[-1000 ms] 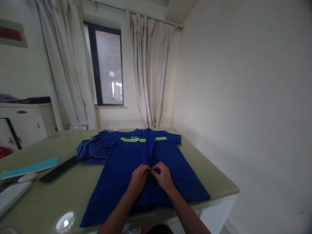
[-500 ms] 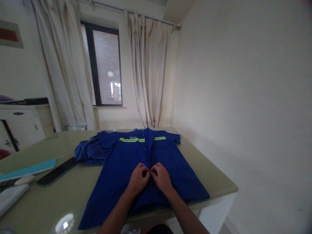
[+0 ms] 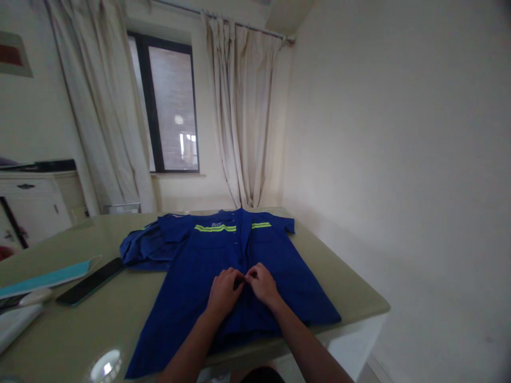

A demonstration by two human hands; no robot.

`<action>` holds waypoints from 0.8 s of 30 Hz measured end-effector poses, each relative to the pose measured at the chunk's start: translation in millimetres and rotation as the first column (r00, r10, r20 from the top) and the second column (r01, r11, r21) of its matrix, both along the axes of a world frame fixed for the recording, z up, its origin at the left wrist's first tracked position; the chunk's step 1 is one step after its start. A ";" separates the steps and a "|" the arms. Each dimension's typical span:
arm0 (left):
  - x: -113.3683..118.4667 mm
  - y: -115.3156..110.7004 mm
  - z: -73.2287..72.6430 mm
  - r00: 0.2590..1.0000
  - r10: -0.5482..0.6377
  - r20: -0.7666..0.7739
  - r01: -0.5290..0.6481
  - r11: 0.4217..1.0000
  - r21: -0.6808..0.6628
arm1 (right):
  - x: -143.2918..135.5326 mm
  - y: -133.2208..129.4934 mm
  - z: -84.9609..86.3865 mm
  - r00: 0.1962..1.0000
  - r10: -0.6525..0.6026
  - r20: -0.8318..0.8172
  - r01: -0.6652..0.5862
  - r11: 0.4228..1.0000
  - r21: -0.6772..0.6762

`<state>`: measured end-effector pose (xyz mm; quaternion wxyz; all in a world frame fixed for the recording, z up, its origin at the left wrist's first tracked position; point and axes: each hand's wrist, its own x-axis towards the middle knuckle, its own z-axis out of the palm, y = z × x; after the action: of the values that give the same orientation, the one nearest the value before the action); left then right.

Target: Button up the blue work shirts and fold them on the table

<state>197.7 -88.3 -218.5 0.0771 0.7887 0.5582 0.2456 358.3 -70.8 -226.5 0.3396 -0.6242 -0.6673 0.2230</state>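
Note:
A blue short-sleeved work shirt (image 3: pixel 191 298) with yellow-green stripes across its chest lies spread on the table, collar away from me. Its front opening runs down the middle, with the upper part unfastened. My left hand (image 3: pixel 226 290) pinches the left edge of that opening at about mid-length. Opposite it, my right hand (image 3: pixel 261 284) pinches the other edge, the fingertips of both hands almost meeting. Whatever small part of the placket sits between the fingertips is hidden.
The pale green table (image 3: pixel 351 287) ends at a corner on the right. Another crumpled blue garment (image 3: pixel 143 247) lies left of the shirt. Further left are a black phone (image 3: pixel 91 282), a light blue face mask (image 3: pixel 48 277) and a white object (image 3: pixel 18 324).
Both hands stay at the same spot on the shirt opening. The fingers of my right hand have shifted slightly and rise a little. The view has turned slightly.

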 end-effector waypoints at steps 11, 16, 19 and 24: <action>-6.5 -0.6 -2.6 0.995 -0.030 -0.095 0.037 0.997 0.065 | 6.7 -1.1 -3.3 0.997 0.067 -0.030 -0.064 0.993 0.096; -16.0 -13.7 -25.2 0.993 -0.037 -0.109 0.043 0.998 0.053 | 6.9 -19.4 13.8 0.958 0.027 0.287 -0.050 0.996 0.073; -13.7 -29.6 -31.7 0.985 -0.041 -0.170 0.044 0.999 0.014 | -3.7 -15.2 28.9 0.922 -0.042 0.385 0.039 0.999 0.015; -7.6 -51.2 -15.5 0.970 -0.061 -0.235 0.061 0.998 -0.009 | -24.4 1.6 28.6 0.902 -0.101 0.419 0.082 0.995 0.062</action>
<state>190.1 -139.5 -234.0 0.0186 0.8290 0.5392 0.1474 333.9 -69.2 -197.9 0.2106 -0.6810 -0.6994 0.0525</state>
